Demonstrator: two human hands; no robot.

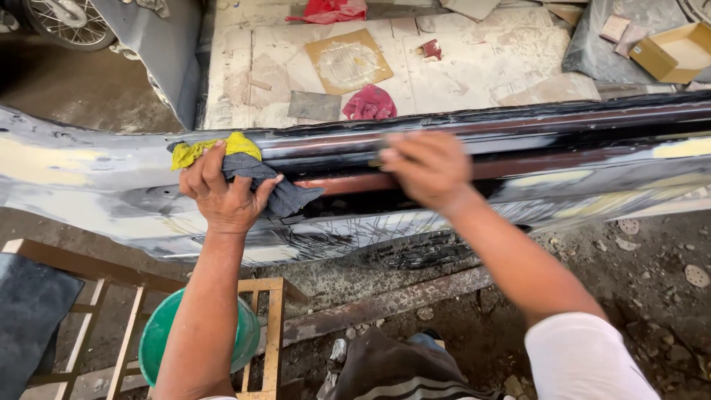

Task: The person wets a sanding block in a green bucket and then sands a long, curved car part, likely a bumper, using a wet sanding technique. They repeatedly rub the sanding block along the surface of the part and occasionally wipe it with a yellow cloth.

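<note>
Head view: dirt floor (652,296) along the bottom, littered with small round discs at lower right. Pale boards (459,67) fill the upper middle, strewn with red rags and a cardboard square; an open box (674,52) sits upper right, a wheel (67,22) upper left. A long glossy dark bumper (592,148) spans the frame edge to edge at mid-height. Left hand (226,196), left of centre, is clenched around a yellow-grey rag (244,167), pressing it on the bumper. Right hand (426,170), blurred at centre, lies flat on the bumper's ridge; whether it grasps anything, I cannot tell. Lower left, a wooden frame (270,326) surrounds a green bucket (159,333). Open ground lies lower right.
</note>
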